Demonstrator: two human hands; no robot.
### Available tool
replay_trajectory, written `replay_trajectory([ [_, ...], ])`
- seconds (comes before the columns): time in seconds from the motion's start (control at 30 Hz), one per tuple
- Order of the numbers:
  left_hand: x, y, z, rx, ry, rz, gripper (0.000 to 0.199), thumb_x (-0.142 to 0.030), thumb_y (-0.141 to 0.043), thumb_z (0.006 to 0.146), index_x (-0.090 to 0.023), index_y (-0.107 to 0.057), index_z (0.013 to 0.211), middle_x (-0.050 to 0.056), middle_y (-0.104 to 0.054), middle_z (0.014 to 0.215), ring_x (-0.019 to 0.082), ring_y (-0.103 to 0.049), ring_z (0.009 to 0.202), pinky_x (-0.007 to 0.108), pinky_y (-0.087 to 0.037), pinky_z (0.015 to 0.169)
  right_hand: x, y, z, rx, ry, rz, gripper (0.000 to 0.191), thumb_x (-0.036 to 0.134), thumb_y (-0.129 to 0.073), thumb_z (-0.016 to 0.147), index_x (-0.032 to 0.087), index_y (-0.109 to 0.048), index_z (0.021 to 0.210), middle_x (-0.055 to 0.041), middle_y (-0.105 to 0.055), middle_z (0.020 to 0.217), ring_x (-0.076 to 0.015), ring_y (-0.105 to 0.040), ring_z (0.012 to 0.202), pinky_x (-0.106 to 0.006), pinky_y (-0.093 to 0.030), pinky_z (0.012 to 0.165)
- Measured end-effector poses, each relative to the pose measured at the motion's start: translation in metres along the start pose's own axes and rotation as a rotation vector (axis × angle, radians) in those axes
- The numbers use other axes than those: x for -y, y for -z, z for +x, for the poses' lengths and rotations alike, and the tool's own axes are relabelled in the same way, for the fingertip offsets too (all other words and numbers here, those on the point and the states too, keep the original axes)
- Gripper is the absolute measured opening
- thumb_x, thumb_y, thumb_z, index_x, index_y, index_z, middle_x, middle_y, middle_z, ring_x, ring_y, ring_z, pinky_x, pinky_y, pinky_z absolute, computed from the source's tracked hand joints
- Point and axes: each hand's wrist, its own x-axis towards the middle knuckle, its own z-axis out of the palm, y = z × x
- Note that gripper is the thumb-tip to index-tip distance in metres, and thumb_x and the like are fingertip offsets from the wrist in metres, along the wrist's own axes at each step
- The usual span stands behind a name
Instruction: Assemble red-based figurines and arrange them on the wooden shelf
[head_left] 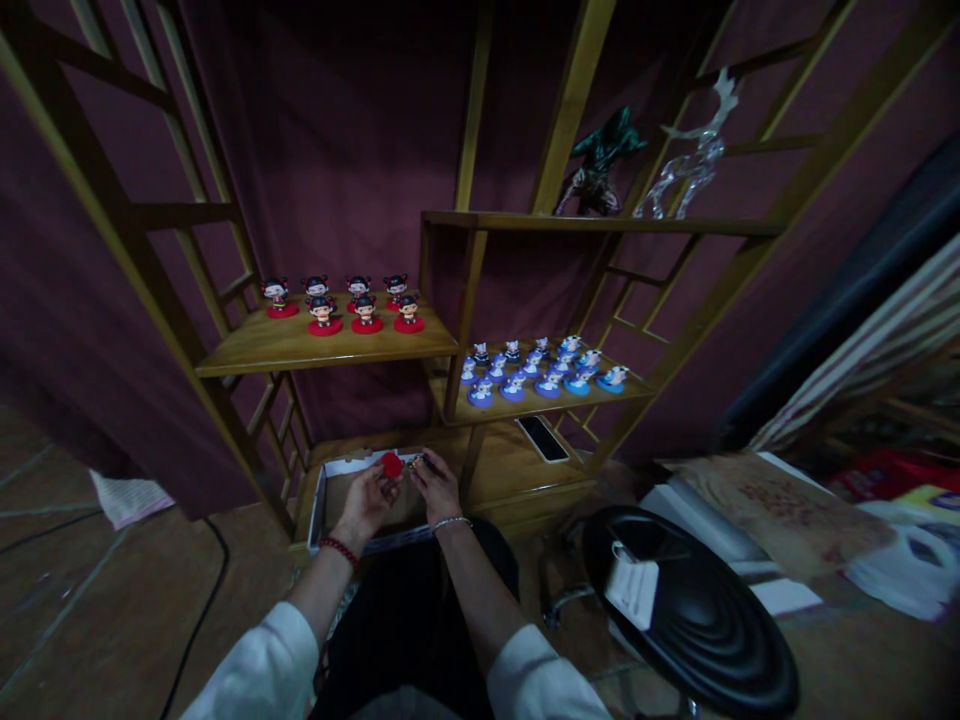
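Observation:
Between finger and thumb, my left hand [369, 500] grips a round red base [391, 465]. Close beside it, the closed fingers of my right hand [439, 490] hold a small dark-haired figurine [417, 463], partly hidden by them. Whether figurine and base touch, I cannot tell. Both hands are over a shallow white-edged box [321, 505] on the lowest shelf. Up on the left shelf [300, 348], several similar figurines [365, 313] stand on red round bases in two rows.
On the right-hand shelf are several purple and blue figurines [514, 385]. A phone [543, 440] lies below them. Higher up stand a dark green figure [604, 160] and a clear deer ornament [694, 160]. A black stool [697, 610] with a white tag is at my right.

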Motion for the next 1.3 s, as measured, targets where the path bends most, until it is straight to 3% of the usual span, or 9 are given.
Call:
replay_trajectory([
  [0.2, 0.003, -0.014, -0.009, 0.040, -0.023, -0.004, 0.025, -0.010, -0.047, 0.078, -0.015, -0.059, 0.099, 0.004, -0.066, 0.076, 0.010, -0.060, 0.057, 0.019, -0.042, 0.048, 0.013, -0.007, -0.011, -0.018, 0.068, 0.078, 0.048, 0.030, -0.085, 0.039, 0.018, -0.069, 0.083, -0.0021, -0.070, 0.078, -0.0145, -0.064, 0.069, -0.029, -0.054, 0.068],
  [0.47, 0.006, -0.026, -0.019, 0.073, -0.067, 0.000, 0.014, -0.010, -0.051, 0.078, -0.017, -0.059, 0.087, 0.001, -0.065, 0.072, 0.009, -0.060, 0.060, 0.018, -0.041, 0.050, 0.030, -0.010, -0.029, 0.065, 0.075, 0.046, 0.045, 0.029, -0.082, 0.048, 0.016, -0.067, 0.089, -0.0021, -0.069, 0.079, -0.0125, -0.063, 0.068, -0.027, -0.052, 0.068],
  [0.7, 0.007, -0.033, -0.027, 0.096, -0.112, 0.030, 0.023, -0.010, -0.057, 0.075, -0.018, -0.061, 0.096, 0.001, -0.067, 0.083, 0.008, -0.061, 0.066, 0.018, -0.042, 0.054, 0.041, -0.015, -0.034, 0.034, 0.064, 0.016, 0.045, 0.029, -0.082, 0.049, 0.015, -0.067, 0.089, -0.0047, -0.070, 0.085, -0.0143, -0.064, 0.073, -0.026, -0.051, 0.067],
  [1.07, 0.008, -0.038, -0.031, 0.190, -0.156, -0.021, 0.017, -0.010, -0.066, 0.070, -0.015, -0.065, 0.086, 0.001, -0.068, 0.078, 0.008, -0.060, 0.065, 0.016, -0.043, 0.053, 0.056, -0.016, -0.041, 0.050, 0.067, 0.029, 0.043, 0.027, -0.082, 0.049, 0.017, -0.068, 0.089, -0.0027, -0.070, 0.081, -0.0122, -0.063, 0.069, -0.023, -0.047, 0.062],
  [1.3, 0.009, -0.040, -0.033, 0.179, -0.165, -0.042, 0.014, -0.009, -0.068, 0.069, -0.014, -0.067, 0.082, 0.001, -0.068, 0.078, 0.008, -0.061, 0.067, 0.015, -0.044, 0.053, 0.058, -0.018, -0.043, 0.034, 0.072, 0.011, 0.043, 0.028, -0.082, 0.049, 0.017, -0.069, 0.088, -0.0024, -0.070, 0.081, -0.0114, -0.061, 0.066, -0.023, -0.046, 0.059],
])
